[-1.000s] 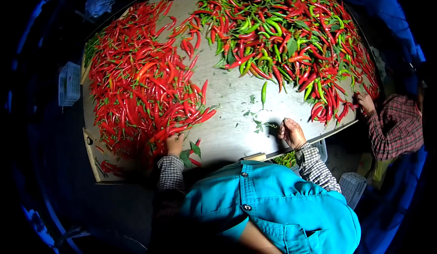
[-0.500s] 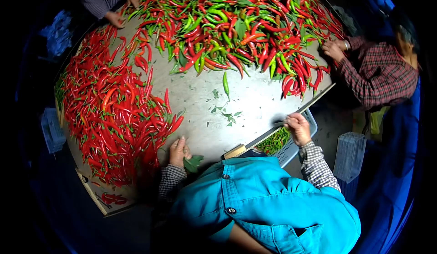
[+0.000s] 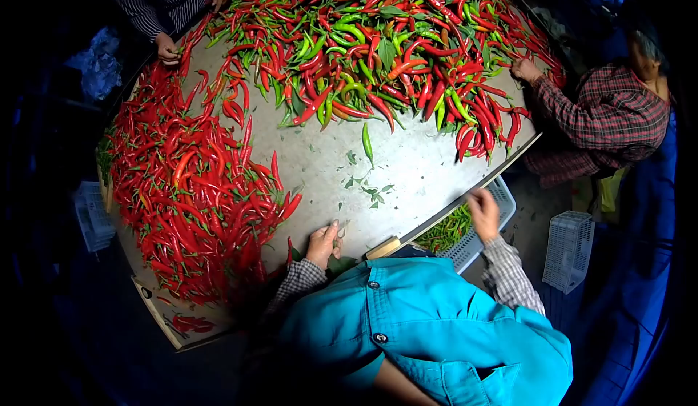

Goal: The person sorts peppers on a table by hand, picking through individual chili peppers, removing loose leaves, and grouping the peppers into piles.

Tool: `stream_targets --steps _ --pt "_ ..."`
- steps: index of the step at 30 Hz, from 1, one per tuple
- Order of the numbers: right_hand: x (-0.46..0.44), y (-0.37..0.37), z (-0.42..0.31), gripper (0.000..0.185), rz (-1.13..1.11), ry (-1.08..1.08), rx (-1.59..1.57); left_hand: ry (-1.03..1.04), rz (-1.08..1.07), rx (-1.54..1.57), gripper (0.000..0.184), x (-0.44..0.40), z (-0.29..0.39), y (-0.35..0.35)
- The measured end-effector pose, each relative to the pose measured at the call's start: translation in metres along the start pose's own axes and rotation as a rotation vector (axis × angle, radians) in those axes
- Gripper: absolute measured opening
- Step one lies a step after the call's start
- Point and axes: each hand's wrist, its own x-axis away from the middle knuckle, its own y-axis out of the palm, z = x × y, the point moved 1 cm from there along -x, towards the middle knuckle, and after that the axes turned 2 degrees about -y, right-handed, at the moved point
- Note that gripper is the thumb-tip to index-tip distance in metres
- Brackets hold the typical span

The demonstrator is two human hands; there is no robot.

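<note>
My left hand (image 3: 323, 244) is at the near edge of the table, fingers closed. A dark green leaf (image 3: 342, 264) shows just below it and seems held; part of it is hidden by the hand and the turquoise garment. My right hand (image 3: 484, 213) is bent over the table's wooden edge strip, above a grey plastic crate (image 3: 502, 201) with green chillies (image 3: 445, 233) in it. Its fingers are curled together, and what they hold, if anything, cannot be made out. Left of my left hand lies a heap of red chillies (image 3: 207, 202).
A mixed pile of red and green chillies (image 3: 392, 49) covers the far side. One green chilli (image 3: 367, 142) and leaf scraps (image 3: 374, 193) lie mid-table. Two co-workers' hands reach in: a striped sleeve (image 3: 138, 6) and a plaid sleeve (image 3: 563, 108). An upright crate (image 3: 569, 252) stands right.
My left hand has moved right along the edge with the leaf. My right hand has lowered slightly, fingers curling downward. The plaid-sleeved co-worker's hand has shifted, and the view has turned slightly.
</note>
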Motion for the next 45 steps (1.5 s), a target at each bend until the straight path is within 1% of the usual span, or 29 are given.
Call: stream_targets --steps 1,2,3,4,6,7,9,11,12,13,14,17,18,20,21,22,23,25,26,27,29,33,35,37,39,41,42,43,45 --pt "-0.021 0.029 -0.041 0.014 -0.109 -0.052 0.018 0.019 0.069 -0.095 0.036 -0.008 0.0 -0.003" --pt "-0.042 0.068 -0.048 0.015 -0.205 -0.173 -0.03 0.039 0.104 -0.124 0.034 -0.012 0.003 -0.004" --pt "-0.057 0.104 -0.06 0.02 -0.212 -0.279 -0.102 0.049 0.1 -0.127 0.034 -0.016 0.005 -0.002" --pt "-0.07 0.132 -0.074 0.029 -0.201 -0.396 -0.051 0.069 0.141 -0.202 0.033 -0.02 0.006 -0.002" --pt "-0.092 0.172 -0.102 0.045 -0.184 -0.447 0.192 0.118 0.199 -0.415 0.031 -0.028 0.004 -0.006" --pt "-0.098 0.184 -0.114 0.052 -0.26 -0.334 0.357 0.127 0.195 -0.424 0.031 -0.033 0.001 -0.01" --pt "-0.103 0.201 -0.121 0.051 -0.39 -0.271 0.529 0.02 0.219 -0.351 0.034 -0.043 -0.009 -0.02" --pt "-0.11 0.225 -0.095 0.049 -0.513 -0.318 0.499 0.044 0.215 -0.335 0.034 -0.046 -0.009 -0.023" --pt "-0.106 0.216 -0.097 0.04 -0.508 -0.313 0.398 0.033 0.233 -0.339 0.033 -0.045 -0.008 -0.022" --pt "-0.108 0.211 -0.089 0.04 -0.503 -0.312 0.405 0.022 0.252 -0.342 0.033 -0.043 -0.005 -0.021" --pt "-0.112 0.201 -0.08 0.036 -0.417 -0.362 0.235 0.029 0.246 -0.355 0.032 -0.045 -0.006 -0.024" --pt "-0.137 0.14 -0.083 0.027 -0.236 -0.24 0.015 0.029 0.181 -0.419 0.032 -0.038 0.005 -0.022" --pt "-0.154 0.123 -0.077 0.025 -0.149 -0.194 0.045 0.003 0.181 -0.378 0.032 -0.043 0.002 -0.026" --pt "-0.186 0.081 -0.08 0.025 0.071 -0.246 0.193 0.005 0.15 -0.366 0.031 -0.041 0.004 -0.025" --pt "-0.204 0.07 -0.065 0.031 0.16 -0.34 0.341 0.007 0.123 -0.355 0.03 -0.04 0.005 -0.025" --pt "-0.214 0.063 -0.064 0.032 0.184 -0.214 0.416 0.012 0.126 -0.355 0.03 -0.041 0.004 -0.027" --pt "-0.225 0.059 -0.059 0.038 0.055 -0.058 0.476 0.023 0.107 -0.386 0.03 -0.042 0.003 -0.029" --pt "-0.234 0.07 -0.043 0.042 0.07 -0.043 0.636 0.039 0.089 -0.419 0.03 -0.042 0.003 -0.029" --pt "-0.241 0.076 -0.035 0.046 -0.002 0.053 0.646 0.051 0.102 -0.421 0.03 -0.041 0.003 -0.027" --pt "-0.241 0.078 -0.038 0.046 -0.002 0.053 0.643 0.061 0.114 -0.422 0.031 -0.041 0.003 -0.028" --pt "-0.237 0.08 -0.042 0.042 -0.048 0.012 0.701 0.058 0.105 -0.409 0.031 -0.042 0.002 -0.029" --pt "-0.195 0.087 -0.039 0.038 -0.198 -0.25 0.774 0.054 0.132 -0.452 0.03 -0.041 0.004 -0.026" --pt "-0.163 0.092 -0.057 0.038 -0.258 -0.237 0.768 0.065 0.105 -0.424 0.031 -0.038 0.008 -0.025" --pt "-0.139 0.108 -0.047 0.037 -0.259 -0.336 0.674 0.071 0.078 -0.393 0.032 -0.036 0.007 -0.025" --pt "-0.116 0.11 -0.056 0.034 -0.405 -0.415 0.611 0.086 0.126 -0.407 0.032 -0.039 0.004 -0.025" --pt "-0.106 0.114 -0.044 0.032 -0.42 -0.449 0.41 0.089 0.117 -0.425 0.031 -0.043 -0.001 -0.029" --pt "-0.105 0.115 -0.038 0.032 -0.366 -0.432 0.277 0.097 0.108 -0.447 0.03 -0.045 -0.002 -0.032" --pt "-0.112 0.119 -0.029 0.031 -0.329 -0.495 0.001 0.095 0.107 -0.446 0.03 -0.045 -0.002 -0.032" --pt "-0.113 0.108 -0.019 0.028 -0.388 -0.024 -0.395 0.079 0.129 -0.431 0.03 -0.046 -0.004 -0.033"
